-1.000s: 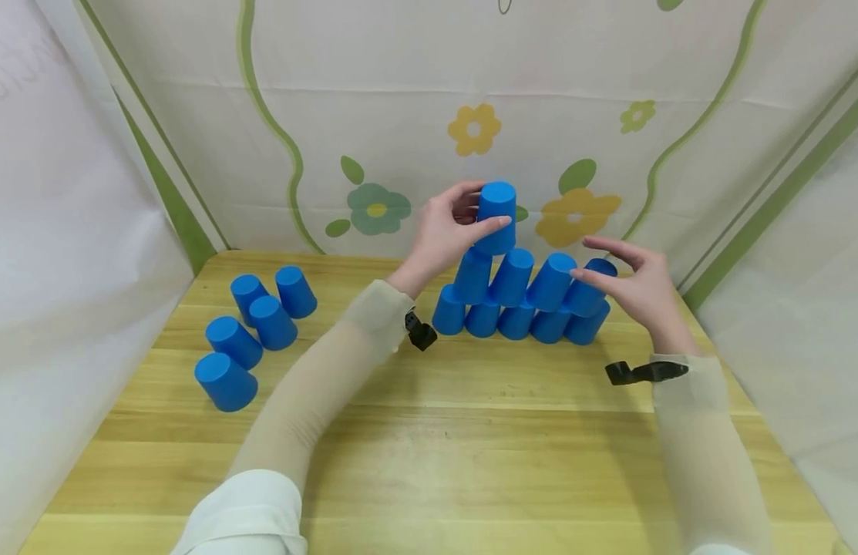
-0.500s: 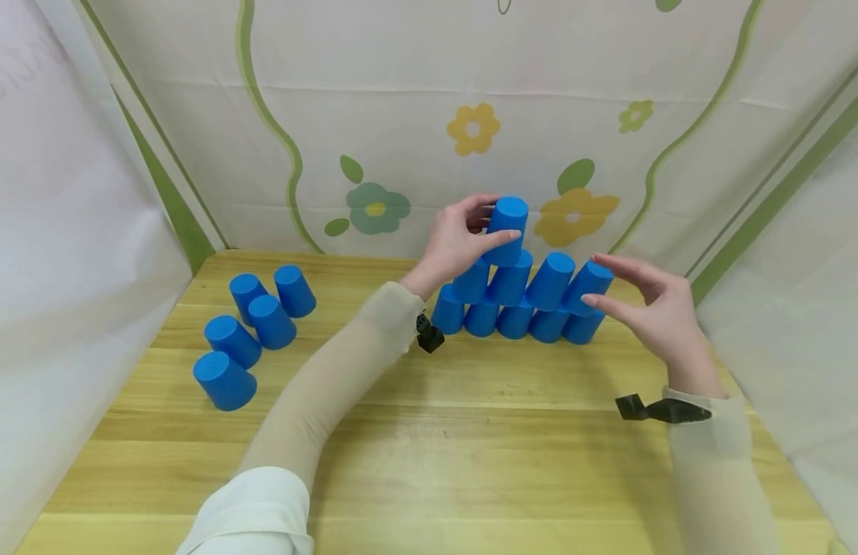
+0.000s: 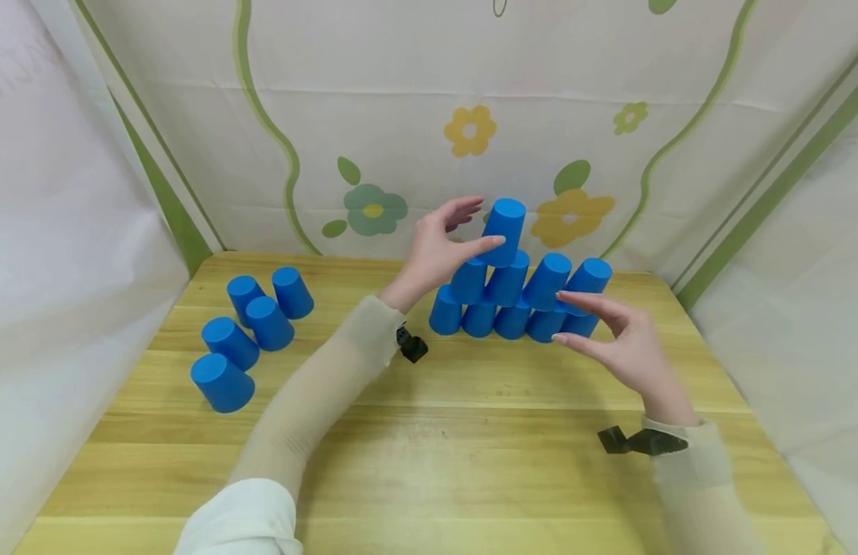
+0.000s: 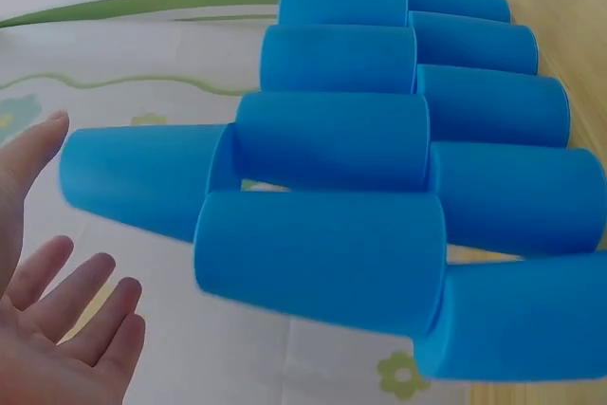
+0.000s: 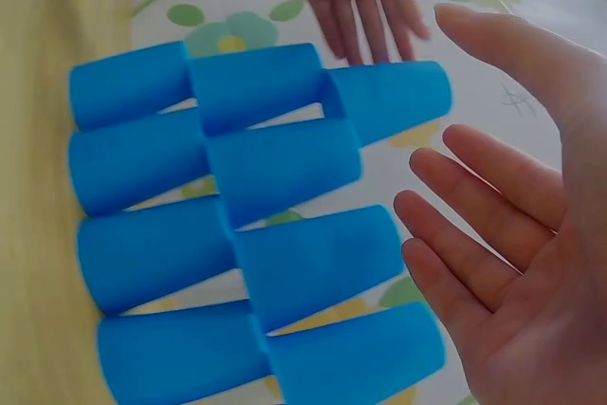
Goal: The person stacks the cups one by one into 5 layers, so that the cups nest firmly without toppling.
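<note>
Blue cups stand upside down in a two-row wall, with several in the bottom row (image 3: 479,320) and several in the second row (image 3: 548,281). On the left end of the second row sits a single top cup (image 3: 506,230), resting across two cups. My left hand (image 3: 435,245) is beside that top cup with fingers spread; the left wrist view shows a gap between the fingers (image 4: 104,315) and the cup. In front of the wall's right end, my right hand (image 3: 623,339) has its thumb and fingers apart, holding nothing.
Several more upside-down blue cups (image 3: 222,383) stand apart on the left of the wooden table (image 3: 429,462). A patterned cloth (image 3: 401,139) hangs behind the table's far edge, with pale cloth on both sides.
My left hand lowers the top cup onto the second row, moving right, then lets go and draws back left. My right hand comes down and toward me, ending in front of the wall.
</note>
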### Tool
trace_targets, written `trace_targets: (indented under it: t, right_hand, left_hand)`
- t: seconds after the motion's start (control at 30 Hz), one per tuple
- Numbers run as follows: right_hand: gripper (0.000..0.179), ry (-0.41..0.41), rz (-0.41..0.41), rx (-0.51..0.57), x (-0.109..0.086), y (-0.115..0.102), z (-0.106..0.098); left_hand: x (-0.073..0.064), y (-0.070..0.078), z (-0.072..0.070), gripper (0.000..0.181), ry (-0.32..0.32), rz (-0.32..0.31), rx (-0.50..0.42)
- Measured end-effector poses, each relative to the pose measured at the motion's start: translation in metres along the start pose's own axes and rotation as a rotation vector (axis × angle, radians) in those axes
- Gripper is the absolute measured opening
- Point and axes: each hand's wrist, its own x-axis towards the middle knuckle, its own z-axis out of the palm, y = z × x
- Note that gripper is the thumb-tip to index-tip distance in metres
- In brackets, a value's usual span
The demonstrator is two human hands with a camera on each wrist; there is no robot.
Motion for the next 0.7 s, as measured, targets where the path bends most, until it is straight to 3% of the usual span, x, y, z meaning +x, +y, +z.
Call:
trace_targets:
  t: [0.13, 0.37, 0.57, 0.7]
  right_hand:
    - [0.052, -0.038, 0.047, -0.006, -0.002, 0.007, 0.01]
    - [0.051, -0.093, 0.123, -0.014, -0.004, 0.015, 0.028]
    - [0.053, -0.149, 0.137, 0.026, -0.003, 0.019, 0.044]
    - [0.054, -0.182, 0.134, 0.063, -0.002, 0.022, 0.055]
  left_hand:
    - [-0.014, -0.004, -0.014, 0.064, 0.034, 0.049, 0.005]
    - [-0.044, -0.016, -0.034, 0.062, 0.021, 0.088, 0.049]
    - [-0.068, -0.026, -0.048, 0.062, 0.021, 0.071, 0.067]
    - [-0.084, -0.031, -0.056, 0.063, 0.024, 0.022, 0.087]
